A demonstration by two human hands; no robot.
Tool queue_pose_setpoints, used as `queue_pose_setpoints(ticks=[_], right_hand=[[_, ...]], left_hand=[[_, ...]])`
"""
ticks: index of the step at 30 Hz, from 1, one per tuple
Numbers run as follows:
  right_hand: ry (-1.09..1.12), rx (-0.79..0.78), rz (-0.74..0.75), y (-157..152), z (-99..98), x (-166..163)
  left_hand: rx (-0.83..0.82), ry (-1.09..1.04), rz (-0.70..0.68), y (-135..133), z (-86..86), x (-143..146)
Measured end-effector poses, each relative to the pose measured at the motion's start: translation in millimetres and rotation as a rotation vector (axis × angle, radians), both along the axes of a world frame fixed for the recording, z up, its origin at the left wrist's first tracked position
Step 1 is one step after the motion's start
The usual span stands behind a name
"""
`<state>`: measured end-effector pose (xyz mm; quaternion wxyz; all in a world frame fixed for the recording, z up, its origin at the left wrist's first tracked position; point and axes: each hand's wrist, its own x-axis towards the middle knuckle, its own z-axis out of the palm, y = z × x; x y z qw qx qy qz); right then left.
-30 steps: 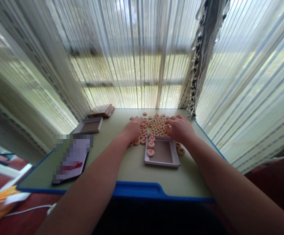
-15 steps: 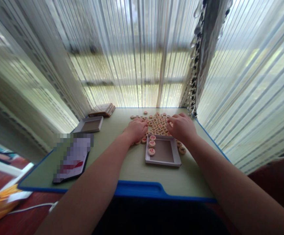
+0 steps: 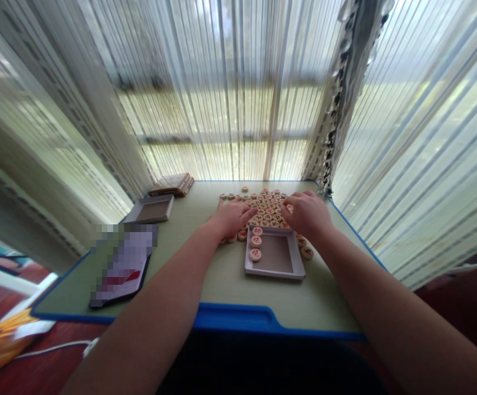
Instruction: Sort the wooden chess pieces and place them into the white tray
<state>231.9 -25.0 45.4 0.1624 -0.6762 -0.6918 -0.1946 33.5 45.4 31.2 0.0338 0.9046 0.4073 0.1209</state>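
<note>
A crowd of round wooden xiangqi pieces (image 3: 269, 210) with red or black characters lies on the table, mostly face up. My left hand (image 3: 232, 215) rests over the left side of this group, fingers spread and nothing gripped. On the right side, my right hand (image 3: 307, 211) has its thumb and fingers curled round a red-marked xiangqi piece (image 3: 290, 208); the fingertips are partly hidden. Between my forearms sits a shallow white box tray (image 3: 275, 275). Three red-marked pieces (image 3: 256, 241) form a column along its left side.
A second shallow tray (image 3: 151, 210) and a stack of booklets (image 3: 172, 184) are at the back left. A phone (image 3: 125, 269), partly pixelated, lies at the left. The table's blue rim (image 3: 234, 317) runs along the front. String curtains (image 3: 230, 99) hang behind.
My left hand's fingers have spread apart and stretched to the right over the pieces. The right hand has stayed nearly in place, its fingers curled a little more. The tray's three pieces are unchanged.
</note>
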Motion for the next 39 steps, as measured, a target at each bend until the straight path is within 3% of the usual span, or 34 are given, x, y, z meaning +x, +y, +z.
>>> queue_pose_setpoints(ticks=[6,10,19,24,30,34,36,39], right_hand=[[0.016,0.026,0.022,7,-8.2,7],[0.027,0.046,0.029,10,-10.4,9],[0.023,0.030,0.088,9,-9.9,7],[0.051,0.038,0.131,11,-10.8,8],[0.139,-0.057,0.442,7,-10.0,-10],[0.163,-0.093,0.488,6,-10.2,-19],[0.171,-0.110,0.473,8,-11.2,-18],[0.186,-0.168,0.464,12,-13.0,-16]], left_hand=[[0.122,-0.034,0.045,-1,2.4,2],[0.103,0.006,0.005,-3,4.7,2],[0.152,-0.052,0.097,0,5.0,1],[0.100,-0.045,0.335,5,16.0,-15],[-0.126,0.092,0.554,1,32.4,-38],[-0.116,0.139,0.727,-7,40.4,-44],[-0.104,0.126,0.690,-8,42.1,-43],[-0.123,0.094,0.476,-6,41.0,-40]])
